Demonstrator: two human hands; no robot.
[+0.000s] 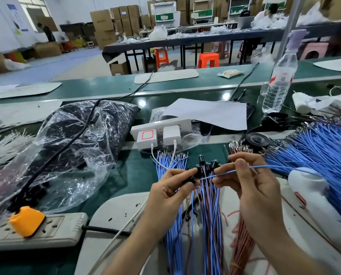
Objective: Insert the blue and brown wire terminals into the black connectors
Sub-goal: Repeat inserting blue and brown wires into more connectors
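My left hand [170, 190] pinches a black connector [192, 174] between thumb and fingers. My right hand [249, 183] pinches a single blue wire [274, 166], its tip pointing left at that connector. The wire trails right over the big fan of blue wires [320, 147]. Several finished black connectors [207, 164] with blue and brown leads [209, 215] stand bunched between my hands. A loose blue bundle [170, 160] lies just behind, and brown wires [242, 241] lie under my right wrist, with their terminals [240, 147] farther back.
A clear bag of black parts [82, 139] lies at left. A power strip with an orange plug [27, 221] sits at front left, white chargers [159, 133] behind. A water bottle [278, 82] stands at right, a white container [308, 187] beside my right hand, black tape roll [256, 139] behind.
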